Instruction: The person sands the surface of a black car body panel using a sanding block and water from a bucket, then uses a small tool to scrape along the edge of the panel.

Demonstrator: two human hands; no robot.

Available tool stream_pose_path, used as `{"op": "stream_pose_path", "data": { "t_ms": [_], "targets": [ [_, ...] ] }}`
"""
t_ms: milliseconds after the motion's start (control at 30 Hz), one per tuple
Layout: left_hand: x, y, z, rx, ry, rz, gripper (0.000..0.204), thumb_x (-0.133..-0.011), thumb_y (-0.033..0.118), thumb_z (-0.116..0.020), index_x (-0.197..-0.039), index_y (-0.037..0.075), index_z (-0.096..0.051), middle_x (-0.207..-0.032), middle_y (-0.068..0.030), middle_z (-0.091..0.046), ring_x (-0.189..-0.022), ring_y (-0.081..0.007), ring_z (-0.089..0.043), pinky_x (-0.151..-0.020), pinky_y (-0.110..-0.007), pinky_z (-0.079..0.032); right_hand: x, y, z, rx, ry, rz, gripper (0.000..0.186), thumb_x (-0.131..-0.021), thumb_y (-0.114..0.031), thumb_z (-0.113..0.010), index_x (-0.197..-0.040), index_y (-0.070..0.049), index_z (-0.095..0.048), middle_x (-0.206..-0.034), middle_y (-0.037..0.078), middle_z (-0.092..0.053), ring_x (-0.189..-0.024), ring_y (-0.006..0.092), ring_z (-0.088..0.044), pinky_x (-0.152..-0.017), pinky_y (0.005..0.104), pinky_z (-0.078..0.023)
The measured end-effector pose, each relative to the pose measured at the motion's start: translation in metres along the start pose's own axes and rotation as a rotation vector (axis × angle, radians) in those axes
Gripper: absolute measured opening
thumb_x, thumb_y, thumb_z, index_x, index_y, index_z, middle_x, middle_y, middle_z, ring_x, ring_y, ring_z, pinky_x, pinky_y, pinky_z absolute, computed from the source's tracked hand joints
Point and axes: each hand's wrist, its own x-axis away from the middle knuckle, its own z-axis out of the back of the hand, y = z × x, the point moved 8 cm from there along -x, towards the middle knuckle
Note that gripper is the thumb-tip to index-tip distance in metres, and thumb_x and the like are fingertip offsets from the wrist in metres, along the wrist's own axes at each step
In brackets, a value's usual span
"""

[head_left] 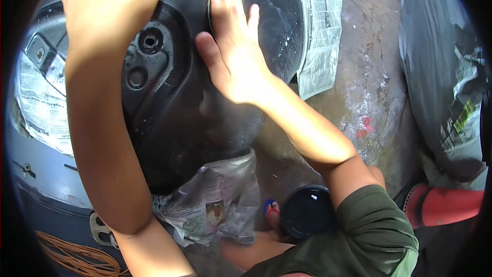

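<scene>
Newspaper (pixel 320 31) at one o'clock, sheet (pixel 430 31) at two, bucket (pixel 305 215) at five, cord (pixel 77 254) at eight; panel (pixel 205 128) from ten to twelve, partly behind left forearm (pixel 97 107). Looks black, recessed, white-flecked. Right hand (pixel 234 51) flat on pad (pixel 210 5), thumb splayed; left hand (pixel 115 2) cropped, cannot tell its pose.

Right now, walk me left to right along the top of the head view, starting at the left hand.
Left hand → right hand → newspaper → floor → grey sheet.

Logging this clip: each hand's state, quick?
Left hand: cannot be told, fingers mostly out of frame.
Right hand: open, flat over a thin sheet.
</scene>
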Motion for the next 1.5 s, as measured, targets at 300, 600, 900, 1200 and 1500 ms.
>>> {"op": "stream_pose_path", "data": {
  "t_ms": [300,600,900,1200,1500],
  "targets": [
    [0.004,-0.006,-0.017,0.013,-0.008,-0.009,0.059,-0.100,0.045,-0.059,-0.140,0.003,-0.063,-0.154,-0.0267,-0.050,-0.150,-0.0436,-0.038,-0.127,-0.062,-0.015,-0.005,-0.020,-0.002,0.043,-0.066,0.045,0.082,-0.104,-0.033,-0.049,-0.162,0.012,-0.012,-0.169,0.037,-0.008,-0.159,0.0511,-0.008,-0.122,0.0714,-0.001],
    [0.008,-0.011,-0.016,0.095,0.027,0.000,0.060,-0.100,0.046,-0.058,-0.141,0.003,-0.062,-0.156,-0.0274,-0.048,-0.152,-0.0429,-0.034,-0.127,-0.064,-0.012,0.004,-0.024,-0.006,0.055,-0.118,0.013,0.079,-0.109,-0.034,-0.040,-0.163,0.011,-0.005,-0.170,0.035,-0.003,-0.160,0.0482,-0.004,-0.124,0.0683,0.001],
    [0.006,-0.010,-0.012,0.193,-0.024,-0.035,0.060,-0.102,0.046,-0.054,-0.144,0.005,-0.060,-0.159,-0.0237,-0.046,-0.155,-0.0395,-0.032,-0.127,-0.063,-0.010,0.000,-0.030,-0.003,-0.006,-0.070,0.027,0.078,-0.107,-0.034,-0.041,-0.163,0.011,-0.011,-0.171,0.034,-0.007,-0.159,0.0502,-0.005,-0.124,0.0676,-0.002],
    [0.052,0.067,-0.007,0.528,-0.350,-0.565,0.059,-0.098,0.040,-0.062,-0.144,0.004,-0.061,-0.157,-0.0203,-0.051,-0.152,-0.0365,-0.039,-0.129,-0.058,-0.016,0.047,0.130,0.000,-0.072,0.042,-0.489,0.077,-0.112,-0.047,-0.024,-0.166,0.004,-0.002,-0.173,0.029,0.001,-0.162,0.0400,0.001,-0.128,0.0595,0.001],
    [0.031,0.069,-0.004,0.304,-0.242,-0.444,0.060,-0.098,0.041,-0.065,-0.147,0.008,-0.059,-0.157,-0.0154,-0.052,-0.151,-0.0311,-0.041,-0.127,-0.055,-0.021,0.069,0.126,-0.001,-0.011,0.095,-0.385,0.073,-0.111,-0.038,-0.028,-0.166,0.004,-0.005,-0.173,0.028,-0.004,-0.163,0.0378,-0.004,-0.128,0.0586,-0.002]
  ]
}}
